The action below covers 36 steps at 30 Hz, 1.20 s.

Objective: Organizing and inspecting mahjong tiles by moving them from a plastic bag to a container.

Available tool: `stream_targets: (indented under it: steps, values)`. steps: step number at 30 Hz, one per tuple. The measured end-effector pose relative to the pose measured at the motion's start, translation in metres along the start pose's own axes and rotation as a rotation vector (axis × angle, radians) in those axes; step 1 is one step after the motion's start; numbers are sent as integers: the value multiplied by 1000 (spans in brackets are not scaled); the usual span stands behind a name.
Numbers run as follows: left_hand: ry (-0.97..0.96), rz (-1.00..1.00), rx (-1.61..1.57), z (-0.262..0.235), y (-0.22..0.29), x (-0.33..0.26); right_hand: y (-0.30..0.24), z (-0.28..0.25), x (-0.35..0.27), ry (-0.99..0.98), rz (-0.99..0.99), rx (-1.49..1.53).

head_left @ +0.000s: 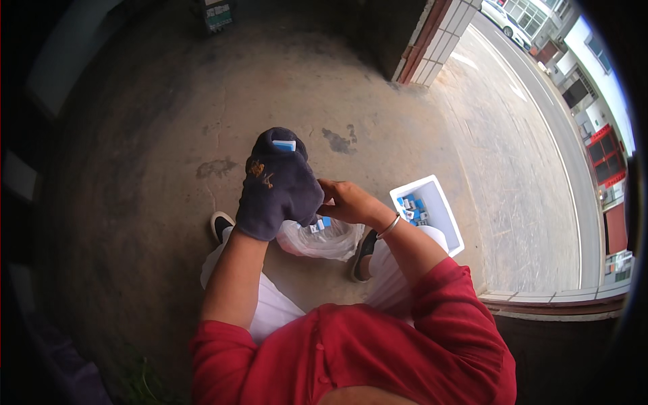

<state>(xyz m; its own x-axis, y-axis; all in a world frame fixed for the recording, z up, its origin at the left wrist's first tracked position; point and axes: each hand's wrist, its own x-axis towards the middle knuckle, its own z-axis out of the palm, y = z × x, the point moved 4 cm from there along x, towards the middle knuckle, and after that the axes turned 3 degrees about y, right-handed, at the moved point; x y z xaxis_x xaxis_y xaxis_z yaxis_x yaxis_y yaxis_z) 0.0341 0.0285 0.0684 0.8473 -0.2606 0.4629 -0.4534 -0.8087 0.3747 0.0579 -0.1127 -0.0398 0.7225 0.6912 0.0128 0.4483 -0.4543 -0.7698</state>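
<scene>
A dark navy cloth cover (pixel 282 192), like a mitt or cap with orange embroidery, hides my left hand up to the wrist. At its far end a small flat blue-and-white piece (pixel 284 145) shows; whether the covered fingers grip it is hidden. My right hand (pixel 347 201), with a bracelet at the wrist, has its fingers curled closed against the cloth's right edge. Below the hands, between my feet, lies a translucent plastic bag (pixel 324 244) with several small blue-and-white pieces in it.
A white open box (pixel 442 212) with several blue-and-white pieces stands on the concrete floor (pixel 169 169) by my right leg. A tiled pillar (pixel 435 44) rises at the far right, with a raised threshold (pixel 553 297) nearer. A dark container (pixel 217 17) stands far off.
</scene>
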Motion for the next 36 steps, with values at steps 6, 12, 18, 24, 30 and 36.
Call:
stream_targets:
  steps: [6,12,18,24,30,36]
  values:
    - [153,-102,-114,1,0,-12,0,6,5,97,121,160]
    - [153,207,205,-5,5,-13,25,25,19,142,137,859]
    - [65,218,170,-4,2,-8,9,-6,17,275,154,972]
    - [7,94,101,-18,14,-6,-13,-56,7,655,-35,1075]
    - [151,16,-125,-2,15,-12,-40,-69,-9,712,-190,1004]
    - [75,179,-119,30,6,-8,-59,-55,-8,397,-185,720]
